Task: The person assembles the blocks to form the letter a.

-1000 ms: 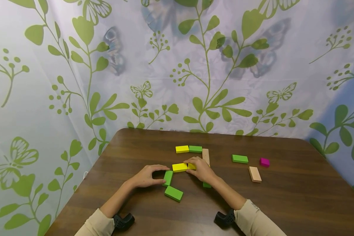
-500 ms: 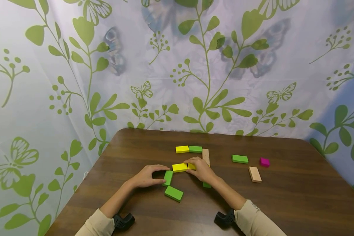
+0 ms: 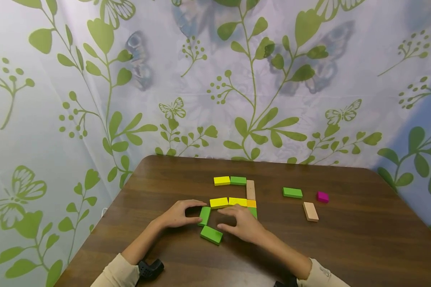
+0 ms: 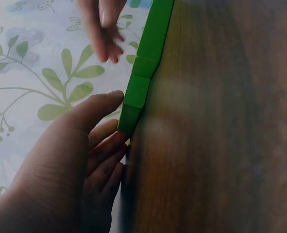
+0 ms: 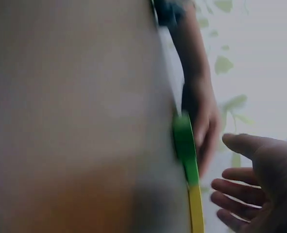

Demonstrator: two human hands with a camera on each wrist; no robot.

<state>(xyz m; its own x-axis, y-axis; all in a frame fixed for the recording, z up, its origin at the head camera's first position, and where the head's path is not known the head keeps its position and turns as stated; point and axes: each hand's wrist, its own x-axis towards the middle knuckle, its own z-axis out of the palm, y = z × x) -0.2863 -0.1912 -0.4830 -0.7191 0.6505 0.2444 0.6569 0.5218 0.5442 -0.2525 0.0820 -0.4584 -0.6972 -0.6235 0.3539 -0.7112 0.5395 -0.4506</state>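
Note:
My left hand [image 3: 181, 214] holds a green block [image 3: 205, 216] between thumb and forefinger, one at each end. A second green block [image 3: 211, 234] lies slanted at its near end. At the far end a yellow block [image 3: 219, 203] starts a row with another yellow block [image 3: 238, 201] and a small orange block [image 3: 251, 203]. My right hand [image 3: 246, 225], fingers spread and holding nothing, hovers over the table just in front of that row. It partly hides a green block [image 3: 253, 213] below the orange one. In the right wrist view the right hand [image 5: 255, 184] is apart from the blocks.
Behind the row, a yellow block [image 3: 221, 181] and a green block [image 3: 238, 180] meet a plain wooden block [image 3: 250, 190]. Off to the right lie a loose green block [image 3: 292, 193], a magenta block [image 3: 322, 197] and a wooden block [image 3: 310, 211]. A patterned curtain [image 3: 201, 79] hangs behind the table.
My right hand has let go of the yellow block in the row and drawn back toward the near side, uncovering the orange block. The left hand has stayed on its green block.

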